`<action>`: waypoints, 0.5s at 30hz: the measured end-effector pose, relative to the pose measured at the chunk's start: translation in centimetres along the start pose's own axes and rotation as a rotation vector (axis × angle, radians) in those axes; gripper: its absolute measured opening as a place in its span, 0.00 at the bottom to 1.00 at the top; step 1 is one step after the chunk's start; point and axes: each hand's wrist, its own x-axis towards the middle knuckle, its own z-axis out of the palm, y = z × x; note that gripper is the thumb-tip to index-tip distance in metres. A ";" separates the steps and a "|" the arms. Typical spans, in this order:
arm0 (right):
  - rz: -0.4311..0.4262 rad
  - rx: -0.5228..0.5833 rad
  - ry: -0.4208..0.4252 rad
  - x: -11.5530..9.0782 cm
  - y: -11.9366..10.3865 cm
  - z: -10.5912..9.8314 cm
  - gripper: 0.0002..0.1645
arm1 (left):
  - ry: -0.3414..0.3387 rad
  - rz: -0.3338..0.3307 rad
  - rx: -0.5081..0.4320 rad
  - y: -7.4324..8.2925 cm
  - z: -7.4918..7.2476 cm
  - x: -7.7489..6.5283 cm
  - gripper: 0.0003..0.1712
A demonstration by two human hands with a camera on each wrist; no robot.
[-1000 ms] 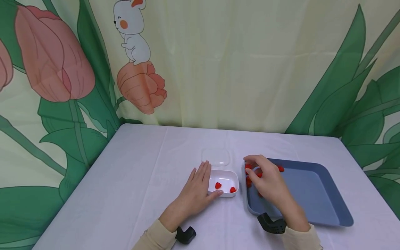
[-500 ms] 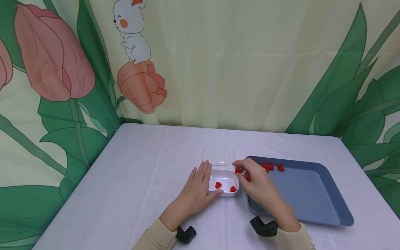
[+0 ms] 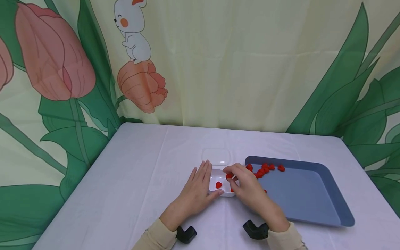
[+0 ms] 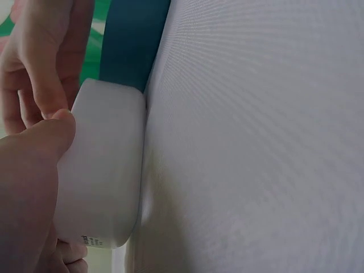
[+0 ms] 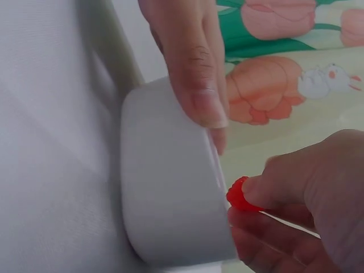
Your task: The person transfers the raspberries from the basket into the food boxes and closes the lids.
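My right hand (image 3: 251, 192) pinches a red raspberry (image 5: 239, 194) between thumb and fingers, over the right part of a small white container (image 3: 225, 194). In the right wrist view the raspberry's bumpy surface shows just beside the container's rim. My left hand (image 3: 193, 191) lies with straight fingers along the container's left side, its thumb on the near rim. The container's pale wall (image 4: 108, 165) rests on the cloth in the left wrist view. Inside it, one raspberry (image 3: 218, 185) lies in plain sight, and another is partly hidden by my right hand.
A blue-grey tray (image 3: 309, 194) stands right of the container, with several raspberries (image 3: 260, 173) mostly along its far left part. A clear lid (image 3: 215, 157) lies flat behind the container on the white tablecloth (image 3: 140, 166). A printed curtain (image 3: 237, 69) hangs behind the table.
My right hand has moved left from the tray to over the white container, carrying a raspberry. The left hand has stayed in place beside the container.
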 end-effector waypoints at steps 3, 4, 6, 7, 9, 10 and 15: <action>-0.015 -0.017 0.003 -0.1 -0.1 0.4 0.23 | -0.001 0.004 -0.005 0.0 -0.1 0.0 0.56; -0.021 -0.024 0.005 -0.1 -0.2 0.5 0.22 | -0.001 0.005 -0.007 0.0 0.0 -0.1 0.56; -0.034 -0.052 0.011 -0.1 -0.3 0.7 0.22 | 0.000 0.007 -0.009 0.0 0.0 -0.1 0.56; -0.038 -0.066 0.012 -0.1 -0.4 0.9 0.21 | -0.001 0.008 -0.009 0.0 0.0 0.0 0.56; -0.039 -0.096 0.011 -0.1 -0.5 1.1 0.22 | 0.000 0.008 -0.005 0.0 0.0 0.0 0.56; -0.037 -0.106 0.009 -0.1 -0.5 1.2 0.22 | 0.000 0.009 -0.003 0.0 0.0 0.0 0.56; -0.035 -0.132 0.003 -0.1 -0.6 1.5 0.21 | 0.008 0.012 -0.004 -0.1 0.0 0.0 0.55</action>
